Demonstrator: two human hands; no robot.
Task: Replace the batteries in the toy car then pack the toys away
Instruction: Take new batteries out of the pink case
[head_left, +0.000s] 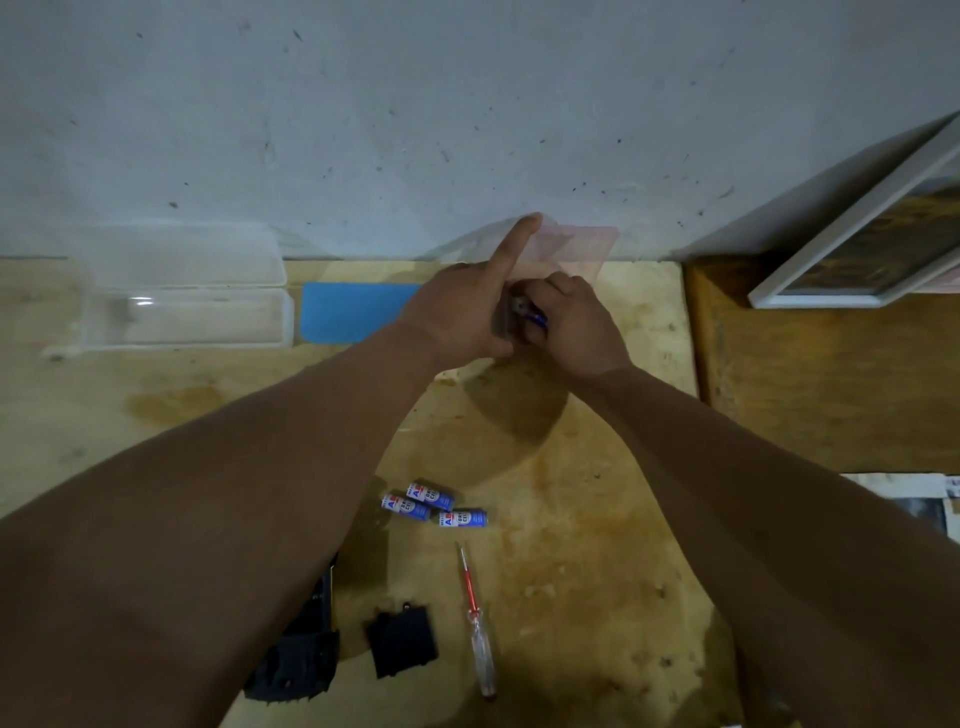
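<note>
Hands (524, 322) pinch a cylindrical blue battery (532, 315) inside a translucent plastic pouch (587, 244).

Both bare forearms reach forward and converge, the left hand (457, 317) with its index finger pointing straight up and the right hand (574, 325) beside it, fingers curled tight, knuckles facing up.

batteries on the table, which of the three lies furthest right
The battery nearest the screwdriver, lying apart from the other two, which lie side by side to its upper left.
</note>
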